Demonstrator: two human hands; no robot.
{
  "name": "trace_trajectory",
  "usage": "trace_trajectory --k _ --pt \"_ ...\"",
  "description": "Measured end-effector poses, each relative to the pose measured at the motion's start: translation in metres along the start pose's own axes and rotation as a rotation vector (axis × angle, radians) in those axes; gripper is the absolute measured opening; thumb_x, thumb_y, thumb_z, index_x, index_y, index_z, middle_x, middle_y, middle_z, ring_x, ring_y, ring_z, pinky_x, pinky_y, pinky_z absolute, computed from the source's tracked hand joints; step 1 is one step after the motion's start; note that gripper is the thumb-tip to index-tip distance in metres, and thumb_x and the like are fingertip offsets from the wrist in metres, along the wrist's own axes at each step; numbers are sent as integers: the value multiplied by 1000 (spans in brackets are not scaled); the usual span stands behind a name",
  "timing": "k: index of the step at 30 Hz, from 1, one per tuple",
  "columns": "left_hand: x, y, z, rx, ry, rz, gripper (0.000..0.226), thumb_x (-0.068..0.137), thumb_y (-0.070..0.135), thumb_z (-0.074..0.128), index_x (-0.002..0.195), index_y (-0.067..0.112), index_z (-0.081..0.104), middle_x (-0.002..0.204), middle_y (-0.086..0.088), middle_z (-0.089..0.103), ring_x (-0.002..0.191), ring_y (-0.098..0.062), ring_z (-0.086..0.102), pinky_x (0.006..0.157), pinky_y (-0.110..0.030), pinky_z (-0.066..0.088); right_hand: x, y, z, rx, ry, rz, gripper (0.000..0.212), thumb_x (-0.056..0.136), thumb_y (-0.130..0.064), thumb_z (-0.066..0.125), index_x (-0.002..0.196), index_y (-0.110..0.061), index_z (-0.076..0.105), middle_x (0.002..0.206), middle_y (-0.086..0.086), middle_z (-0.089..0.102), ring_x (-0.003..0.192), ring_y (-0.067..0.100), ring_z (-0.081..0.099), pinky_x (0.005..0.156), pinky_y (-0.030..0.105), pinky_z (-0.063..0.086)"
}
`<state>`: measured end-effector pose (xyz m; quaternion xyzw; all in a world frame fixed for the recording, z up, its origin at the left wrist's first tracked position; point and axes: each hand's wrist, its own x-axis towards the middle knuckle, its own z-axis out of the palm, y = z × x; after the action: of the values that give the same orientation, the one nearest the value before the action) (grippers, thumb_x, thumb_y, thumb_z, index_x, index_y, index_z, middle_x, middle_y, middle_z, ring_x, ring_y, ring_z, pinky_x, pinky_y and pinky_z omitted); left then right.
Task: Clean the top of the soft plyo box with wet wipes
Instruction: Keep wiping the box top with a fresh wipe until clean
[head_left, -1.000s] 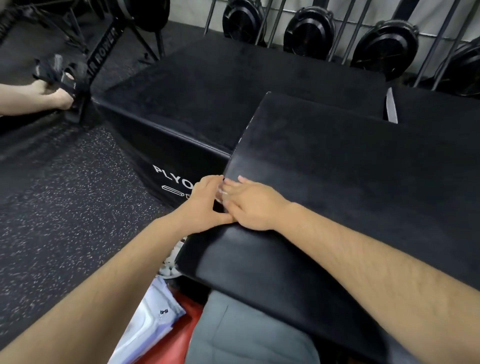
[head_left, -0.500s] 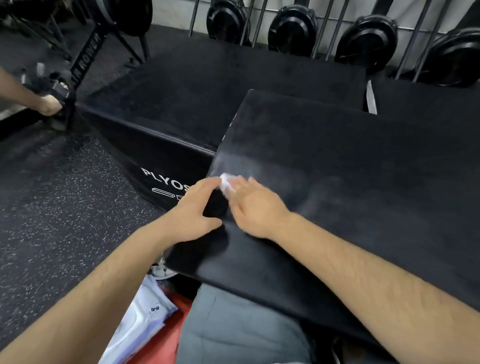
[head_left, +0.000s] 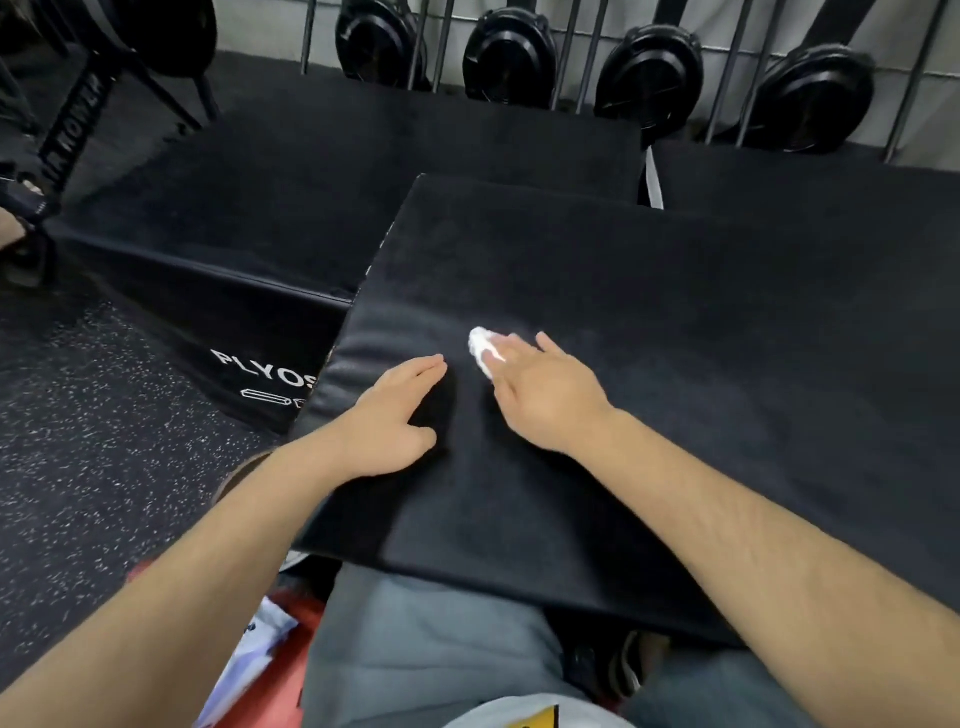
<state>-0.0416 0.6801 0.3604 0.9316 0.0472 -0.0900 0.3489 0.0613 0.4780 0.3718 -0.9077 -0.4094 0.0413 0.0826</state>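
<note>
Both hands lie flat: left hand (head_left: 395, 415) braces the soft plyo box (head_left: 701, 374), right hand (head_left: 540, 397) presses the wet wipe (head_left: 482, 347) down; long overlapping strokes should cover best.

right hand (head_left: 545, 395): slid from the plyo box (head_left: 727, 364) corner toward frame centre, pressing the wet wipe (head_left: 482, 349) | left hand (head_left: 392, 415): parted from right, now flat on top

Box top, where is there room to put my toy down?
The right half of the plyo box top is bare, from the right hand out to its right edge. The far strip beyond the wet wipe is free too. It is crowded near the left edge, where the left hand lies flat by the wipe.
</note>
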Motion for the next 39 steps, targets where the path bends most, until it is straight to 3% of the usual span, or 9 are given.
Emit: trace_trajectory --k 3,8,12,16,19,22,27,33,39 --pt "1 8 7 12 9 8 88 73 30 51 157 23 25 162 15 17 150 -8 8 124 -36 13 -25 -23 6 122 -41 -37 52 105 -26 25 158 -26 23 160 -10 28 136 20 39 119 42 30" --pt "5 11 4 30 -10 -3 83 82 20 57 158 22 23 162 17 14 150 -5 5 124 -36 11 -30 8 -2 -1 8 -5 52 104 -17 24 156 -19 27 154 -6 40 140 19 39 123 38 14" --pt "4 12 7 70 -4 -6 85 76 36 50 157 22 27 163 15 16 150 -6 6 124 -35 11 -53 -30 11 91 -2 -3 52 98 -18 31 150 -16 33 145 -3 43 122 28 48 111 41 37" --pt "9 9 6 139 -42 7 72 93 24 55 158 21 23 165 14 8 151 -7 -2 124 -34 8 -57 -28 17 139 -9 -100 50 105 -20 27 155 -21 33 158 -6 39 148 18 32 125 42 14" --pt "6 5 3 73 -84 -16 75 92 21 60 157 25 23 158 28 7 149 0 -3 124 -32 6 -49 -26 12 81 73 18 51 101 -19 32 152 -15 36 150 -4 41 133 17 40 118 32 20" --pt "2 6 3 13 -63 -10 81 83 26 61 156 23 26 151 31 8 147 4 1 123 -28 7 -59 -60 16 132 -74 -205 50 101 -20 33 149 -10 41 154 3 41 138 17 36 121 31 15" --pt "-1 0 -9 -52 -100 -30 92 81 0 59 159 26 17 159 20 13 149 0 3 123 -27 10 -19 -29 6 32 -13 -84 54 108 -23 21 161 -18 13 168 -5 14 154 16 14 126 33 -1" --pt "-12 -14 -15 -52 -1 -39 78 86 -2 55 156 18 27 158 13 21 144 4 10 117 -14 16 -20 -99 27 60 -122 -370 47 108 -25 28 152 -14 42 162 5 32 155 18 12 125 35 -4" --pt "-26 -43 -38 4 127 -110 61 95 6 55 152 12 35 155 5 32 148 -11 22 117 -17 12 22 -120 36 -27 -95 -240 56 108 -27 23 161 -12 15 168 9 12 155 21 4 125 36 -5"
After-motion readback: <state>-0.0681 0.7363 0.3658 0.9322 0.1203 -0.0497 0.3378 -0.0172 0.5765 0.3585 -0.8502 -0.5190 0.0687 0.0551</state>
